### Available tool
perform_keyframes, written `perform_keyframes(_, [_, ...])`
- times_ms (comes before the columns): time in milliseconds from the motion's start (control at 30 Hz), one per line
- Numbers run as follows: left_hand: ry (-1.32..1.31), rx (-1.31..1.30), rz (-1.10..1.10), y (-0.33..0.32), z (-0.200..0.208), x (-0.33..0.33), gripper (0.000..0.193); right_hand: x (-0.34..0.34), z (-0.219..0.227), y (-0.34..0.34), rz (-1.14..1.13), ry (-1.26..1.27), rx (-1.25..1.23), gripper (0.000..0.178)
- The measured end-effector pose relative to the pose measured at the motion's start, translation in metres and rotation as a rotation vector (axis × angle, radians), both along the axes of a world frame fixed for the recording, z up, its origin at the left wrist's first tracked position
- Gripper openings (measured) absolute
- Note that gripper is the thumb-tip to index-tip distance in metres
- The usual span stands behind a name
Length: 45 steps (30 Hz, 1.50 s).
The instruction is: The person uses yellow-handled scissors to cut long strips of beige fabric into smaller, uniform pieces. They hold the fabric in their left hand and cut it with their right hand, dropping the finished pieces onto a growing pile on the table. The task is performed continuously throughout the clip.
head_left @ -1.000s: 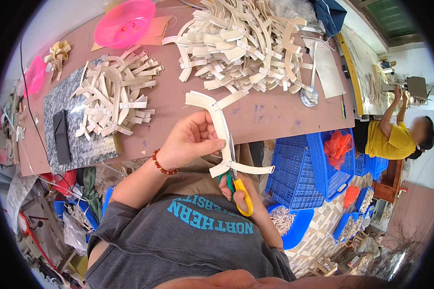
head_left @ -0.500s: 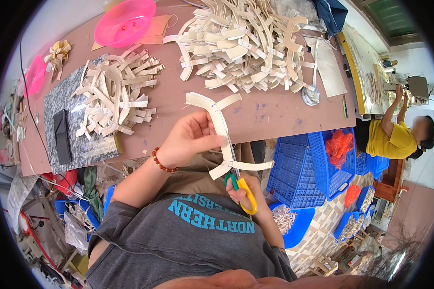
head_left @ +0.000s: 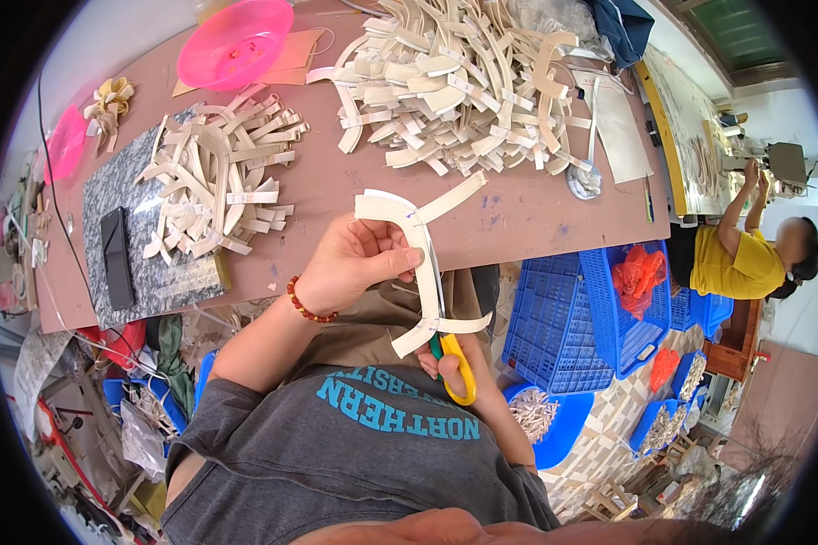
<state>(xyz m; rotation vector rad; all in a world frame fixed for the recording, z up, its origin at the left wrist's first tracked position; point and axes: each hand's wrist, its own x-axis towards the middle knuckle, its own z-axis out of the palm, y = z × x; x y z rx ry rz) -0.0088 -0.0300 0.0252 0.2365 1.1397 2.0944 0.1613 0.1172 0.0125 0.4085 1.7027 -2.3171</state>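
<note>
A cream, stitched strap piece (head_left: 418,238) with arms branching from both ends is pinched along its middle between the thumb and fingers of my left hand (head_left: 364,259). In my right hand (head_left: 447,365) are scissors (head_left: 464,371) with one yellow and one green handle. Their blades run up behind the strap piece, along its right side, and are partly hidden, so I cannot tell whether they touch it. On the table ahead, a big heap of similar cream strap pieces (head_left: 445,86) lies at the far middle. A smaller pile (head_left: 211,182) rests to the left on a speckled stone slab (head_left: 123,182).
A dark phone (head_left: 116,259) lies on the slab's near edge. Behind it is a pink basin (head_left: 238,44). Blue plastic crates (head_left: 554,322) stand right of the table, and a blue tub (head_left: 568,431) holds small pale pieces. At far right, a person in yellow (head_left: 741,263) works at another table.
The strap piece has turned slightly, its upper right arm now reaching further right and its lower right arm shifting left. My right hand and the scissors have moved slightly left.
</note>
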Motion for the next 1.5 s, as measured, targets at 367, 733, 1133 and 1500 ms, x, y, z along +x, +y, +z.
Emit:
perform_keyframes(367, [-0.007,-0.010,-0.027,-0.002,0.000,-0.001,0.016,0.002,-0.001,0.009,0.063,-0.031,-0.006,0.043])
perform_keyframes(733, [0.014,-0.073,-0.100,-0.002,0.000,-0.002,0.015,0.002,-0.007,0.012,0.075,-0.057,0.072,0.044])
perform_keyframes(1133, [0.056,0.062,-0.021,-0.004,-0.007,-0.015,0.024,-0.002,-0.004,0.008,0.095,-0.011,0.243,0.043])
perform_keyframes(1500, [0.064,0.022,-0.195,-0.013,-0.001,-0.026,0.023,0.001,-0.011,0.007,0.081,0.064,0.295,0.037])
